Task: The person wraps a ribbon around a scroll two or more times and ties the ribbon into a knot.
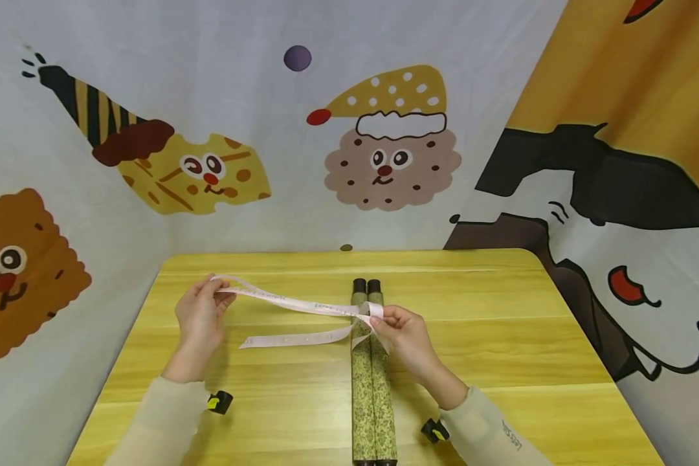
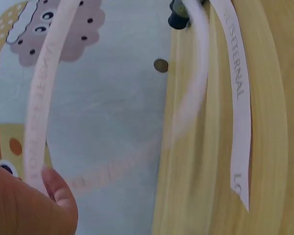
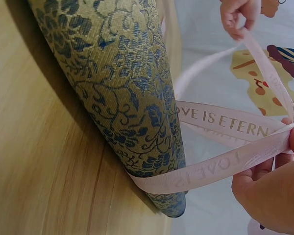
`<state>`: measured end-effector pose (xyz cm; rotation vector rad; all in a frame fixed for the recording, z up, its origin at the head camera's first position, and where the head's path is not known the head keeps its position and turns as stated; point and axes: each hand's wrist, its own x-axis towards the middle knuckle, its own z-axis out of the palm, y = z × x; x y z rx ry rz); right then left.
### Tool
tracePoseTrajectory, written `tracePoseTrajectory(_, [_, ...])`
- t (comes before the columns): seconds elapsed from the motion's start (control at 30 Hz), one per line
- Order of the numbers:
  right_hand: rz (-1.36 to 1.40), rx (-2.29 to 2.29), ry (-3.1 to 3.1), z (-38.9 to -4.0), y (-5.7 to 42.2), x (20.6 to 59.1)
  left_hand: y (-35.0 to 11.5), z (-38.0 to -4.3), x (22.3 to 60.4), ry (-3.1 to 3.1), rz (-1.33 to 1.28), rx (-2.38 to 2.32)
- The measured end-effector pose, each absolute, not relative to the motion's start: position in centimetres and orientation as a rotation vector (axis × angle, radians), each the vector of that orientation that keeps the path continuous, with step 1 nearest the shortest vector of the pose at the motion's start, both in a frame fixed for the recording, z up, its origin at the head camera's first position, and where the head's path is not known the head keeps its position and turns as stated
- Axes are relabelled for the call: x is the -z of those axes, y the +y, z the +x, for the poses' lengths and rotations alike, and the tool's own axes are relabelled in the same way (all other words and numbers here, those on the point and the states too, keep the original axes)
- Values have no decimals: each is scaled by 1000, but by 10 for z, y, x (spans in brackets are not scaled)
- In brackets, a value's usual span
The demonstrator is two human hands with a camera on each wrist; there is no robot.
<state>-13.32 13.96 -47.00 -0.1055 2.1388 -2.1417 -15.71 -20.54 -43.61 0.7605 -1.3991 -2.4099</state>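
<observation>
Two rolled scrolls, a left one (image 1: 362,395) and a right one (image 1: 384,404), lie side by side, covered in floral brocade with dark end knobs. A pale pink ribbon (image 1: 303,306) printed with lettering passes round them near the far end; its loop (image 3: 186,177) shows in the right wrist view. My left hand (image 1: 200,317) pinches the ribbon out to the left, raised over the table. Just right of the scrolls, my right hand (image 1: 404,340) pinches the ribbon where its strands meet. One slant-cut tail (image 1: 297,339) hangs free to the left.
Beneath everything is a light wood-grain table (image 1: 501,323). A white curtain (image 1: 227,77) with cartoon biscuit prints stands behind its back edge. Small black devices, a left one (image 1: 221,402) and a right one (image 1: 434,431), sit at the wrists.
</observation>
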Motion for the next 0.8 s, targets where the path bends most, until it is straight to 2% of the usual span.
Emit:
tracePoseTrajectory(0.2, [-86,2138,2130,-134,139,470,-214,-156,445,-1540,809,2301])
tracePoseTrajectory(0.33, [-64,2134,2140,-133,136,470,-191,-148,455,-1904,744,1969])
tracePoseTrajectory(0.43, [-55,2140,2144,-133,135,470,-154,-136,459,-2030,530,1755])
tracePoseTrajectory(0.67, [-27,2178,2126,-132,133,469,-57,-99,469,-2334,-288,1739])
tracePoseTrajectory(0.8, [-10,2147,2136,-132,132,469,-27,-93,479,-2384,-432,1605])
